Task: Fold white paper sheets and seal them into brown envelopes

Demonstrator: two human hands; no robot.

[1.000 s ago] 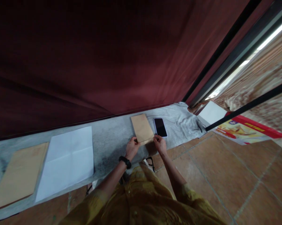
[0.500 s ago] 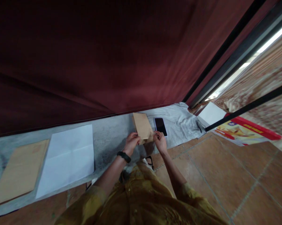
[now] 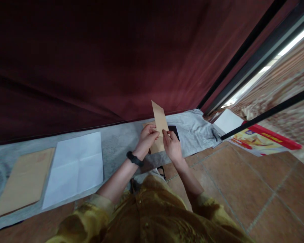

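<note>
Between both hands a small brown envelope [image 3: 160, 118] stands tilted up, its far end raised towards the dark red cloth. My left hand [image 3: 147, 137], with a black band on the wrist, pinches its lower left edge. At the lower right, the fingers of my right hand [image 3: 172, 145] are closed on the same envelope. More brown paper [image 3: 157, 147] lies beneath it, partly covered by the hands. A dark phone [image 3: 174, 131] rests just beyond my right hand, partly hidden.
A creased white sheet [image 3: 74, 170] and a larger brown envelope [image 3: 25, 182] lie to the left on the grey cloth [image 3: 119, 148]. Dark red fabric [image 3: 103, 67] hangs behind. A printed red and yellow box [image 3: 260, 140] sits on the tiled floor [image 3: 233, 182] beyond a black bar.
The small envelope has been lifted and tilted upright, away from the brown paper beneath. Both hands have moved closer together, and my right hand now partly covers the phone.
</note>
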